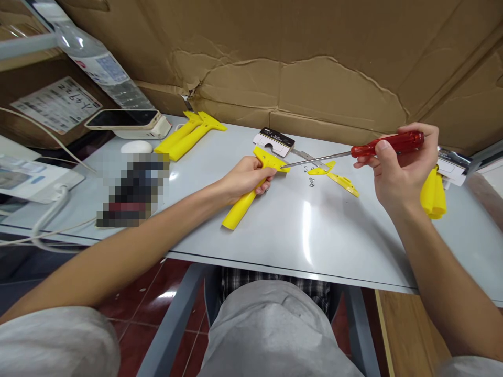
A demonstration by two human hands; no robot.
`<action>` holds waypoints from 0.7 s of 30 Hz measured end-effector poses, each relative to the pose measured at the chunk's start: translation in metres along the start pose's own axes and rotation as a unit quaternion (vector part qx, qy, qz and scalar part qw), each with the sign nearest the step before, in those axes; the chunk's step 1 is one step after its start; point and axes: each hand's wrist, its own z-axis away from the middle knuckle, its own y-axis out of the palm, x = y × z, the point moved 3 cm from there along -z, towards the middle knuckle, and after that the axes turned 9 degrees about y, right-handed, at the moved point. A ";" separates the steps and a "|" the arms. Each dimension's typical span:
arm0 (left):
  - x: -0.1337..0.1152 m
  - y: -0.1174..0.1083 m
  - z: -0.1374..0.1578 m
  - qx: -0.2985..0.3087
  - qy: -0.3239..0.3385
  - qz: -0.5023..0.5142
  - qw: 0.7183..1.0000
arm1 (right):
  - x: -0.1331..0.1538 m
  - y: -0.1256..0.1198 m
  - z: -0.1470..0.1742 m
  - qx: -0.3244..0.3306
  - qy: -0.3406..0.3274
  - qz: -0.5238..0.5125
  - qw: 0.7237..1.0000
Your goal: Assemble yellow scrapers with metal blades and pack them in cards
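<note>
My left hand (251, 178) is wrapped round a yellow plastic scraper handle (240, 209), just below its wide head. In my right hand (404, 167) is a screwdriver (387, 145) with a clear red grip, held nearly level. Its long shaft points left, and the tip meets the handle's head near the right end. Beyond the shaft, a flat metal blade (302, 154) lies on the table by loose yellow plastic pieces (341, 183). Several small screws (312, 182) are scattered close to those pieces.
Two yellow handles (192, 133) lie at the back left, and more yellow handles (433, 193) at the right. A black-and-white card packet (274, 140) stands behind my left hand. Left are a phone (121, 119), a water bottle (98, 60) and cables (47, 225). Cardboard (314, 63) walls the back.
</note>
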 end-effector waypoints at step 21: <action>-0.001 0.002 0.001 0.005 -0.010 -0.038 0.999 | 0.006 -0.007 0.004 -0.011 -0.264 0.206 0.942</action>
